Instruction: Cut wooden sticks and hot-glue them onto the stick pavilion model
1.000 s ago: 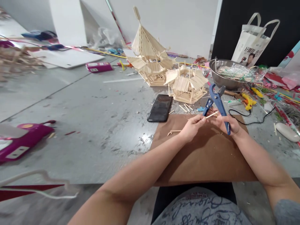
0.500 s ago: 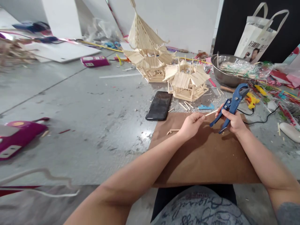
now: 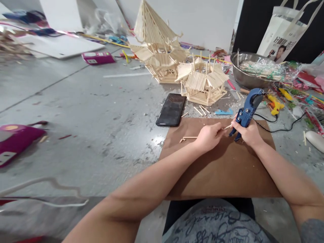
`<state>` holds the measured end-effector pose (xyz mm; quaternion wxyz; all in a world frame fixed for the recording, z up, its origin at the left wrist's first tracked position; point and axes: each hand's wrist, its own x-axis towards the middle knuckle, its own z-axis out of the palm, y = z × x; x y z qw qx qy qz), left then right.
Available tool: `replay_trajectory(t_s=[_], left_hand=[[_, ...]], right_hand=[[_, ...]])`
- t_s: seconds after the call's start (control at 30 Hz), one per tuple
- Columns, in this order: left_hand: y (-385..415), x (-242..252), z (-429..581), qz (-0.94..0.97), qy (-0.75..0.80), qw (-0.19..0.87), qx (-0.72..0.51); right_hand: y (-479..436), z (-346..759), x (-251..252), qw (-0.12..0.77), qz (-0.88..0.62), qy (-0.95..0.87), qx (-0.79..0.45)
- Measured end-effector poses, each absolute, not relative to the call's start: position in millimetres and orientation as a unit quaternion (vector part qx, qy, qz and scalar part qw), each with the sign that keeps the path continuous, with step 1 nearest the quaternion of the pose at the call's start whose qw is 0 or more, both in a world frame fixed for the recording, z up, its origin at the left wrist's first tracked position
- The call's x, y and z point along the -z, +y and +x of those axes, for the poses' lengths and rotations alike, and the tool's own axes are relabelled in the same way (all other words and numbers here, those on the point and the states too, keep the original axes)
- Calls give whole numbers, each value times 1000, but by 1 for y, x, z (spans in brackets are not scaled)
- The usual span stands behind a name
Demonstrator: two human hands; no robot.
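A grey tabletop (image 3: 101, 101) is seen across most of the frame, its near edge drawn along the lower part, and a brown sheet (image 3: 217, 168) is laid at lower centre right with its near side reaching about to that edge. Over the far part of the sheet, a thin wooden stick (image 3: 228, 127) is held between the fingertips of the left hand (image 3: 209, 136), its other end met at the fingers of the right hand (image 3: 249, 131). In the right hand a blue cutter (image 3: 246, 114) is gripped, its handles pointed down and its head raised toward the upper right; whether the stick is touched by the cutter cannot be told. To the left of the hands, a loose stick (image 3: 189, 137) is partly hidden by the left wrist. Beyond the sheet's far left corner a black phone (image 3: 171, 109) is set, and past the far edge a small blue piece (image 3: 224, 112) is seen. The far side is bounded by a low stick pavilion (image 3: 196, 82) and a taller stick tower (image 3: 157, 33); the right is crowded by a metal bowl (image 3: 245, 76), a yellow glue gun (image 3: 275, 104) and a white oval object (image 3: 315, 140). The widest open stretch is left between the phone and a purple device (image 3: 19, 141) at the left edge of the frame; nearer the body, bare sheet is shown below the hands.
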<state>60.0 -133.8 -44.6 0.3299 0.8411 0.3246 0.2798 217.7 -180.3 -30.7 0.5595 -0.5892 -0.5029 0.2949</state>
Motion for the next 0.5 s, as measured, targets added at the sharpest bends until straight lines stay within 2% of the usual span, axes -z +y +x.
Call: replay_trajectory(t_s=[0.1,0.23,0.37,0.5], left_hand=[[-133,44,60,837,314,335,-296],[-134,42,61,806,283,388,-346],[-136,42,61,768,261,432,-393],[-136,44,60,787,270,393,-392]], right_hand=[[-181,217,28,576,-585,-476,-316],[-181,216,24,633,-531,-378,-418],[-182,207,20,640,-512,-344,-457],[-183,203,24,624,-546,-340,-444]])
